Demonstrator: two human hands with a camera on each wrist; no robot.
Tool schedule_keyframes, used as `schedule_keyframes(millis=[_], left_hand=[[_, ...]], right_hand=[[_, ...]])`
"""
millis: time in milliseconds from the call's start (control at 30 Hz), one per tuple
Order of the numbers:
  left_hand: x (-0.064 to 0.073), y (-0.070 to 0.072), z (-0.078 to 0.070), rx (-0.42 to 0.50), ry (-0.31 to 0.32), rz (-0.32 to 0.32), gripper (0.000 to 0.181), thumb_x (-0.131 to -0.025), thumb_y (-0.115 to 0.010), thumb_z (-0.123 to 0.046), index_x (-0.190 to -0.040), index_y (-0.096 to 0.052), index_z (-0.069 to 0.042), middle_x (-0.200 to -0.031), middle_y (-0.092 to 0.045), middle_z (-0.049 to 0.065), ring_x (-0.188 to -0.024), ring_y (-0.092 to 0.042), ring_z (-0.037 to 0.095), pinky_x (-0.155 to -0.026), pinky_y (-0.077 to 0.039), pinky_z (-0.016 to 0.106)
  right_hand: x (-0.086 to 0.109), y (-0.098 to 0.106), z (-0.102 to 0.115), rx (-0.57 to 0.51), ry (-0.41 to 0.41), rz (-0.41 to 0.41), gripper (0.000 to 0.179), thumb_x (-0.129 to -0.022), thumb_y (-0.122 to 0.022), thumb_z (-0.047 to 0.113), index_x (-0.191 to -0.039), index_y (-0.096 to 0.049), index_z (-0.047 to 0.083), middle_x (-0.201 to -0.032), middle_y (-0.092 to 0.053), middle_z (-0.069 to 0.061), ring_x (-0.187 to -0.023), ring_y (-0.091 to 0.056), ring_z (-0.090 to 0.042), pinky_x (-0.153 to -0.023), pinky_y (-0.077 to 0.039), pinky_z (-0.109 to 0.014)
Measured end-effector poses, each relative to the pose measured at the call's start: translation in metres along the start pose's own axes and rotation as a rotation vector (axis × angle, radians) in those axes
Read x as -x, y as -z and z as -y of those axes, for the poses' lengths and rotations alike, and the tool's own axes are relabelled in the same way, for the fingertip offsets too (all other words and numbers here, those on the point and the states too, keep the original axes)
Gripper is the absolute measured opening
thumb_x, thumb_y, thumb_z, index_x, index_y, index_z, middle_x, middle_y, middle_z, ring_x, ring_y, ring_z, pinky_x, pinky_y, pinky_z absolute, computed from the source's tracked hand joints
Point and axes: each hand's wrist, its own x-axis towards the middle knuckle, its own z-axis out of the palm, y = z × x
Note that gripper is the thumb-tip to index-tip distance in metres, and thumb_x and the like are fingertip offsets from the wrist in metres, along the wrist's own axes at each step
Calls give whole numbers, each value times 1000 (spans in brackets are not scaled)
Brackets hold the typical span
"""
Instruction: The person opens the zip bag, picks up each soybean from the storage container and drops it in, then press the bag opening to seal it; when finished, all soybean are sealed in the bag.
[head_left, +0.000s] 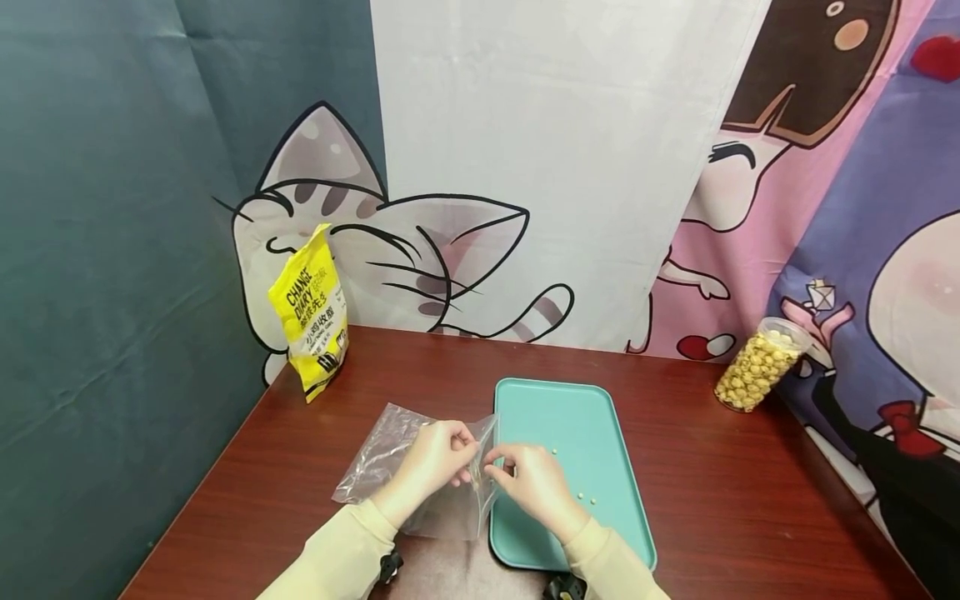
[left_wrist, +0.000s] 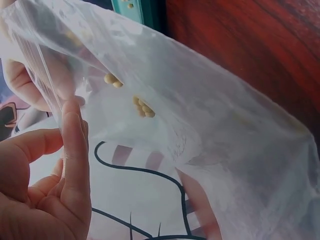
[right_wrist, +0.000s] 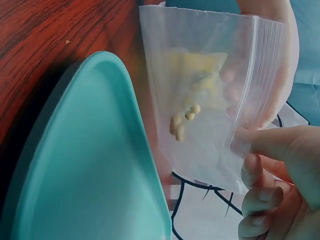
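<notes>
Both hands are at the zip edge of a clear zip-lock bag (head_left: 375, 457). My left hand (head_left: 441, 454) pinches the bag's mouth between thumb and fingers. Opposite it, my right hand (head_left: 534, 479) pinches the same zip strip, with the thumb on the near face in the right wrist view. Several small round beige beans (left_wrist: 143, 107) lie inside the bag, seen through the plastic. The bag's mouth end stands raised beside the teal tray (head_left: 555, 417), while its far end spreads left over the table. A few more beans (head_left: 581, 496) are on the tray.
A yellow snack bag (head_left: 311, 321) stands at the back left, near the curtain. A clear jar of popcorn (head_left: 757, 371) leans at the back right edge. The brown table (head_left: 720, 500) runs up to a printed cloth backdrop (head_left: 570, 167).
</notes>
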Motion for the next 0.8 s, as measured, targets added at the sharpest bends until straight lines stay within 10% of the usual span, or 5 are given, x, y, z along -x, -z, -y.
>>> schedule_keyframes(millis=[800], left_hand=[[1, 1, 1, -3, 40, 10, 10, -89, -62, -13, -82, -62, -6, -56, -62, -1, -41, -59, 10, -41, -50, 25]], right_hand=[[9, 15, -11, -14, -62, -132, 5, -80, -74, 14, -85, -72, 15, -60, -51, 13, -50, -39, 3, -46, -35, -17]])
